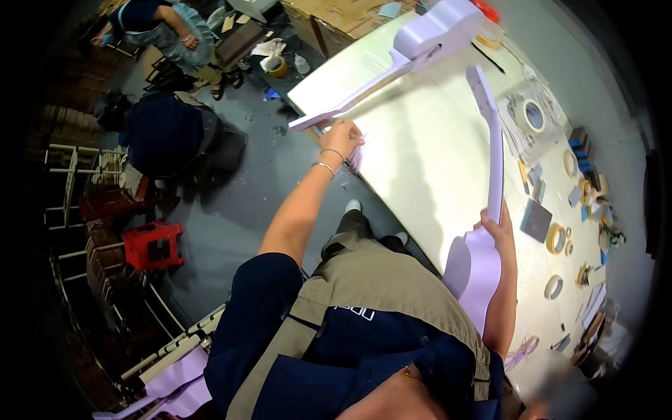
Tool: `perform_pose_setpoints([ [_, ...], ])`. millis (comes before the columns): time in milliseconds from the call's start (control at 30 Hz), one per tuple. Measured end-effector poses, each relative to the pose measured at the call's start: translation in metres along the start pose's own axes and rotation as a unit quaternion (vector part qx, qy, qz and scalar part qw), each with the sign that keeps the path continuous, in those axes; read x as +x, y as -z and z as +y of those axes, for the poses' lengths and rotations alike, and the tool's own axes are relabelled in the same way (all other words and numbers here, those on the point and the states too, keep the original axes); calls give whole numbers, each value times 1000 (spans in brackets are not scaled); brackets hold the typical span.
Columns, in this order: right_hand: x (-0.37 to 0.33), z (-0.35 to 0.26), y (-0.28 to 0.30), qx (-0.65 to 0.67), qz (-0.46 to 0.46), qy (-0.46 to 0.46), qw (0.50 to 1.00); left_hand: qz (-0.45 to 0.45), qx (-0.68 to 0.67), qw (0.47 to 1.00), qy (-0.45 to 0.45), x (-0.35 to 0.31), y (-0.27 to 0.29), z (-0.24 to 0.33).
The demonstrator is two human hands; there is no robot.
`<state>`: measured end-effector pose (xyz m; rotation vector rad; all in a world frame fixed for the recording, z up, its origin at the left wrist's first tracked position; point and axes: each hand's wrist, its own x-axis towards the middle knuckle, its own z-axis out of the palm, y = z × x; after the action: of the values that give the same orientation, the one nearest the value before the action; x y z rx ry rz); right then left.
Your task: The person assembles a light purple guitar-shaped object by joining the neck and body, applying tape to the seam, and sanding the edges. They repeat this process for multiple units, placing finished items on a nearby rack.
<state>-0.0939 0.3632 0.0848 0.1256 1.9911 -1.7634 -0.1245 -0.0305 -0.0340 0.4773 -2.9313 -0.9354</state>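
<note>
My right hand point(498, 227) is closed round a lilac ukulele point(474, 269) where its neck joins the body. The body leans against my right forearm and apron, and the neck reaches up over the white table point(413, 175). At the table's left edge, my left hand point(341, 138) has its fingers bent together at some thin purple strips point(358, 152). Its fingertips are partly hidden and slightly blurred. A second lilac ukulele point(434, 38) lies across the far end of the table, its headstock beyond the edge near my left hand.
Tape rolls point(556, 239), a dark flat pad point(536, 220) and small tools line the table's right side. More lilac instruments point(178, 381) rest on a rack at lower left. A red stool point(153, 245) and another person point(161, 31) are on the left.
</note>
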Motion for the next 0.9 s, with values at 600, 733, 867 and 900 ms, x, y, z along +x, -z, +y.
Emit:
perform_pose_setpoints([
  [600, 64, 85, 5, -42, 131, 127, 982, -332, -518, 768, 178, -100, -120, 204],
  [733, 29, 65, 26, -162, 163, 161, 960, -317, -524, 773, 166, -96, -139, 210],
  [867, -2, 77, 90, -415, 258, 165, 857, -381, -585, 700, 154, -109, -121, 226],
  [900, -17, 80, 100, -464, 273, 134, 832, -376, -564, 718, 159, -110, -123, 223],
])
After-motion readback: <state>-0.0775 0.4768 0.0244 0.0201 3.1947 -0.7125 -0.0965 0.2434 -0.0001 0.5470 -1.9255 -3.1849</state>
